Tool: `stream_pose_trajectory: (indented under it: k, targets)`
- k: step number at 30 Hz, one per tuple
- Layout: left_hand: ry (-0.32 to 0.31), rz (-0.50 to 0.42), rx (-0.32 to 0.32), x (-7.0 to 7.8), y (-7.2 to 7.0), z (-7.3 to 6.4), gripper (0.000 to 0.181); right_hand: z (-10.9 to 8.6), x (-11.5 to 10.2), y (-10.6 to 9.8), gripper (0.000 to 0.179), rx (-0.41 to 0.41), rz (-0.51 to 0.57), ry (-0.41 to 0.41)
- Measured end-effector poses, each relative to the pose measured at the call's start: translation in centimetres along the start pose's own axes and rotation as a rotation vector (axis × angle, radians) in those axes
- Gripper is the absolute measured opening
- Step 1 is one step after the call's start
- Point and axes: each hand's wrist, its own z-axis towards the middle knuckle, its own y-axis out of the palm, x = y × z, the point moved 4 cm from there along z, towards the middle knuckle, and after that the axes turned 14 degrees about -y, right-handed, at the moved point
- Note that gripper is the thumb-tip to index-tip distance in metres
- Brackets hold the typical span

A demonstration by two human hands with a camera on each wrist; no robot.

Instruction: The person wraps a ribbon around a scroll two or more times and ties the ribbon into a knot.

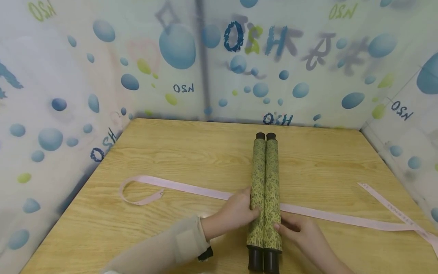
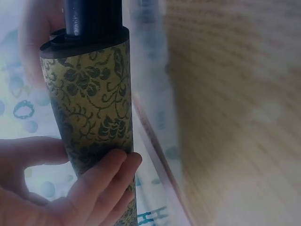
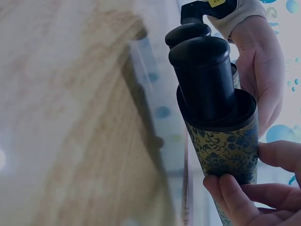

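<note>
Two rolled scroll cylinders (image 1: 265, 171) lie side by side, in gold-green brocade with dark floral patterns and black end knobs (image 1: 263, 260). Whether they are one scroll rolled from both ends, I cannot tell. At the left roll, my left hand (image 1: 236, 211) grips the side, thumb on top. My right hand (image 1: 306, 232) holds the right roll from the other side, its thumb on the brocade. A pink ribbon (image 1: 191, 187) passes crosswise beneath the rolls. In the right wrist view, the near knob (image 3: 204, 75) sits inside a spiral of rolled layers.
The ribbon's left end curls back in a loop on the wooden table (image 1: 188, 152). Its right part (image 1: 345, 219) runs toward the table's right edge, where a printed length (image 1: 390, 207) crosses it. Curtain-like walls (image 1: 130, 49) with blue bubble prints enclose the table.
</note>
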Motion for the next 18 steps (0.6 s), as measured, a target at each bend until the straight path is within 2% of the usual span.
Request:
stream_pose_trajectory:
  k: [5, 10, 18]
  targets:
    - [-0.022, 0.069, -0.026, -0.2, 0.5, -0.2, 0.067, -0.6, 0.5, 0.5, 0.047, -0.016, 0.035, 0.034]
    - [-0.056, 0.098, -0.05, -0.5, 0.9, -0.3, 0.07, -0.9, 1.0, 1.1, 0.044, -0.018, 0.072, 0.026]
    - [-0.051, 0.214, -0.05, -0.8, 1.2, -0.2, 0.07, -1.0, 1.5, 1.4, 0.044, -0.023, 0.06, 0.023]
